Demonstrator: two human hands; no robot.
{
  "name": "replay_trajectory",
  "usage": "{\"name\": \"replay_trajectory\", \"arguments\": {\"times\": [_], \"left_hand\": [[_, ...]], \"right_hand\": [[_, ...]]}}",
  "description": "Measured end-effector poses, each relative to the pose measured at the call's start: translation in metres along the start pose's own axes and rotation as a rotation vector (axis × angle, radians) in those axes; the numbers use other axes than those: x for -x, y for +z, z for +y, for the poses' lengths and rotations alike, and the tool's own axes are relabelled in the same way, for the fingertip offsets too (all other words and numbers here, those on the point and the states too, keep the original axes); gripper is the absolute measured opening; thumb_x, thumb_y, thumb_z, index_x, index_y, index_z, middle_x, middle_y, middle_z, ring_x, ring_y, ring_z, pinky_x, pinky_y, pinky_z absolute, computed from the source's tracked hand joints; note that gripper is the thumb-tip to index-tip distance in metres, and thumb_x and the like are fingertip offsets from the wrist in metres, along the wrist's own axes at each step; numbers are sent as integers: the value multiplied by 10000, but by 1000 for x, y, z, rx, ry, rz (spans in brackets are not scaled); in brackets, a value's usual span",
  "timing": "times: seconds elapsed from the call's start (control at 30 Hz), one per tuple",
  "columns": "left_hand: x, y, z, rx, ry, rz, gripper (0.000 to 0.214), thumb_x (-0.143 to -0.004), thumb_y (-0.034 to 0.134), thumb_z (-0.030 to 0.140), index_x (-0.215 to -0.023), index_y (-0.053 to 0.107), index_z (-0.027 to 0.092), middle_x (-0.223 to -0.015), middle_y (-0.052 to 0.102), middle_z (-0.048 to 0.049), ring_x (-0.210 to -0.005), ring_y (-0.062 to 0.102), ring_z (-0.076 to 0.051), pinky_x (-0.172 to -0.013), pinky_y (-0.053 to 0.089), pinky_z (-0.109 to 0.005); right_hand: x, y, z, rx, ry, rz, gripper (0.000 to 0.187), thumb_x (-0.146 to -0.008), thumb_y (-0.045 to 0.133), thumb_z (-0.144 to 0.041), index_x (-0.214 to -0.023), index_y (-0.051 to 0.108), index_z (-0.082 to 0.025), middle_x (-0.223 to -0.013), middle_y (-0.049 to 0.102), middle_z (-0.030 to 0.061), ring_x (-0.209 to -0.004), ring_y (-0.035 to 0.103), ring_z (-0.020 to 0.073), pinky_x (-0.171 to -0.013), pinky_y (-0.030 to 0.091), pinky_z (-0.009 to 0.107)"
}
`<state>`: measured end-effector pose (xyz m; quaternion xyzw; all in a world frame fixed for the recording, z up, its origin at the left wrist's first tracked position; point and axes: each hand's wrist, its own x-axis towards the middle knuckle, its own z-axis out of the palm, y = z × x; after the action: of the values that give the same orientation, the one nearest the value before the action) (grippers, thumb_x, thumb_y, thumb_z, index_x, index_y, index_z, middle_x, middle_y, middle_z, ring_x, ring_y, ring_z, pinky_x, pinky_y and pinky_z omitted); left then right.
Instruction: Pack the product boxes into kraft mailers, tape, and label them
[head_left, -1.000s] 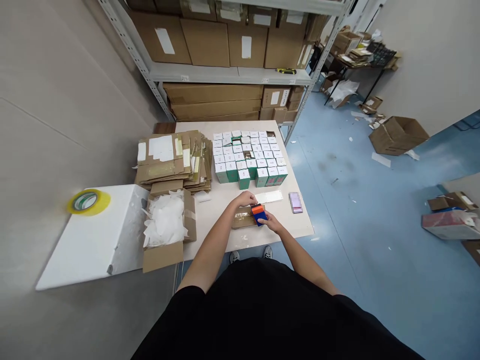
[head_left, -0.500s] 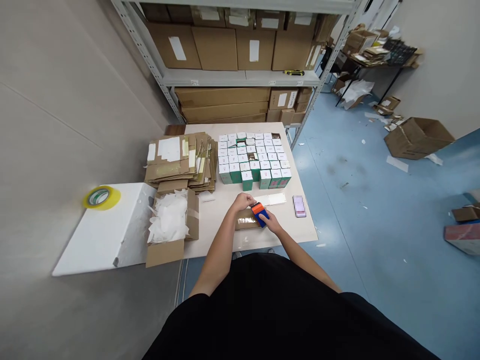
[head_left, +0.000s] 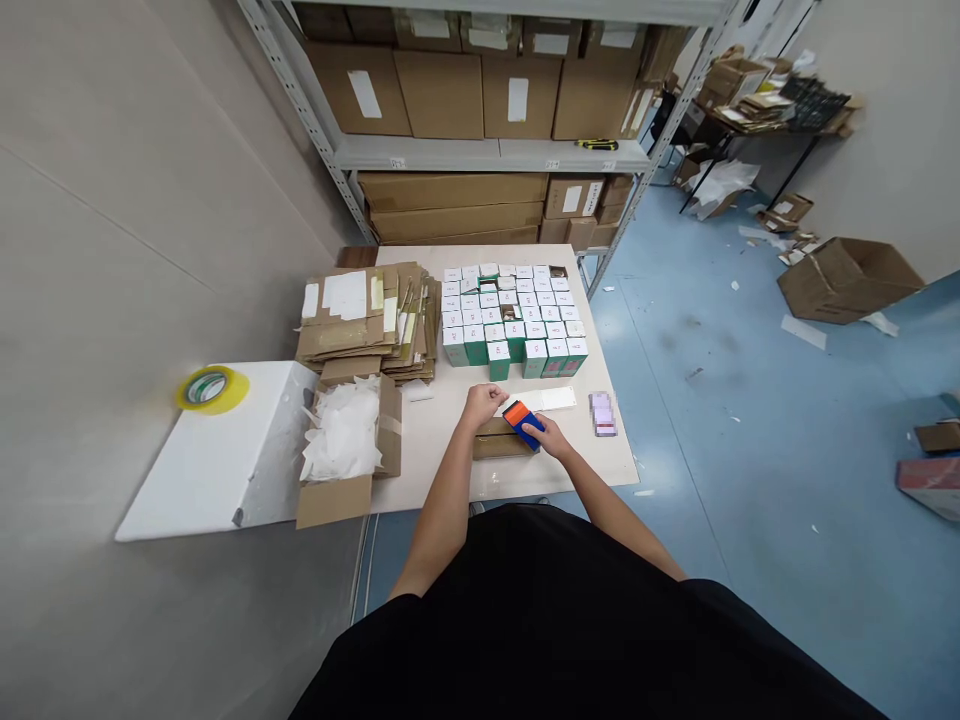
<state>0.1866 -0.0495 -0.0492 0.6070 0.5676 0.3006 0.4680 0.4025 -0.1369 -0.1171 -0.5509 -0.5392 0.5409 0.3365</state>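
Observation:
My right hand (head_left: pixel 553 438) is closed around a small blue and orange tool (head_left: pixel 522 420), which it holds against a brown cardboard box (head_left: pixel 499 441) lying near the front of the table. My left hand (head_left: pixel 482 402) rests with curled fingers on the far left corner of that box. Just beyond the hands lies a white strip of labels (head_left: pixel 553 400), and behind it stands a block of several small green and white boxes (head_left: pixel 511 318).
Flattened cardboard boxes (head_left: pixel 367 322) are stacked at the table's left, beside an open carton of white filling (head_left: pixel 343 440). A yellow tape roll (head_left: pixel 212 388) sits on a white board. A phone (head_left: pixel 602 414) lies at right. Shelving with cartons (head_left: pixel 480 150) stands behind. Boxes litter the blue floor.
Both hands stay on the cardboard box with the tool. The camera has shifted slightly, so the whole scene sits a little further right in view.

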Motion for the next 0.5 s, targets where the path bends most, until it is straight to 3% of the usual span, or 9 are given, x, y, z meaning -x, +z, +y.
{"name": "replay_trajectory", "arguments": {"times": [0.17,0.27,0.37,0.5], "left_hand": [[-2,-35,0,-4,54,126,251,-791,731,417,-696,718,186,-675,719,-22,-659,641,-170,-643,481,-274],[3,-59,-12,-11,52,179,269,-794,727,447,-719,724,188,-690,725,-22,-676,648,-175,-668,491,-278],[20,-68,-39,22,-64,275,270,-823,703,453,-769,732,190,-720,741,-33,-719,673,-180,-739,527,-281],[52,-61,-86,61,-262,343,276,-841,689,458,-823,740,187,-766,760,-56,-777,720,-194,-779,563,-285]], "right_hand": [[14,-13,6,24,62,6,534,-792,692,-738,-878,651,-212,-807,655,15,-788,595,216,-718,471,321],[18,-23,1,74,98,4,538,-779,704,-745,-837,647,-213,-759,642,7,-747,595,208,-674,453,303],[10,-31,-12,184,89,-58,542,-769,712,-748,-844,685,-212,-787,679,13,-760,621,211,-671,454,292],[-10,-29,-24,426,89,-168,539,-776,711,-745,-875,742,-215,-864,740,35,-806,655,221,-681,435,276]]}}
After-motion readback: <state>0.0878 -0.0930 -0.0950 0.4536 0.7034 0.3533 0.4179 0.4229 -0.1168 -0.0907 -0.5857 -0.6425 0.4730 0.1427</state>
